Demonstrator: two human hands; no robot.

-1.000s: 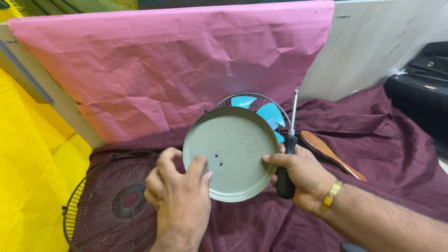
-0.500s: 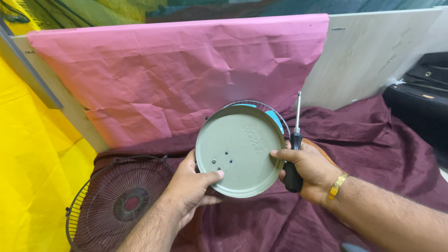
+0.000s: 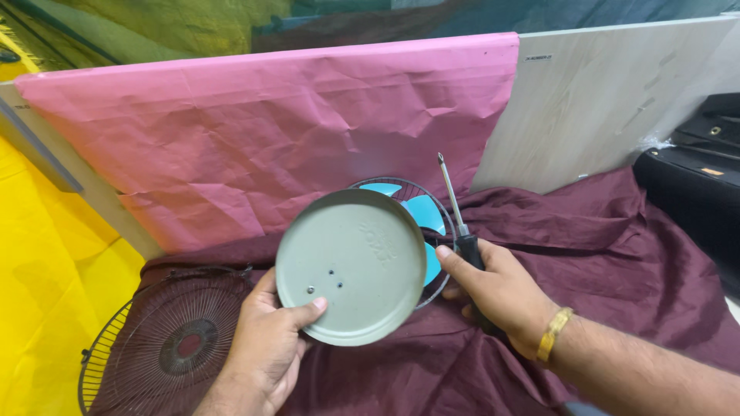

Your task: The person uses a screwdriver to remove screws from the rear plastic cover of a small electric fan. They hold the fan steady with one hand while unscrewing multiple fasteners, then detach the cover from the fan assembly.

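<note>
Grey round base plate in left hand

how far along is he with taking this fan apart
Done: the front grille lies loose on the maroon cloth, off the fan. In hand: the left hand holds a round grey base plate with three small holes near its lower part, and the right hand grips a screwdriver, tip up and away from the plate. Left: the blue blades sit inside the rear grille behind the plate.

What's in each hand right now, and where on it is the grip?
Left hand holds the grey-green round plate by its lower-left rim, thumb on its face. Right hand holds the screwdriver by its black handle.
</note>
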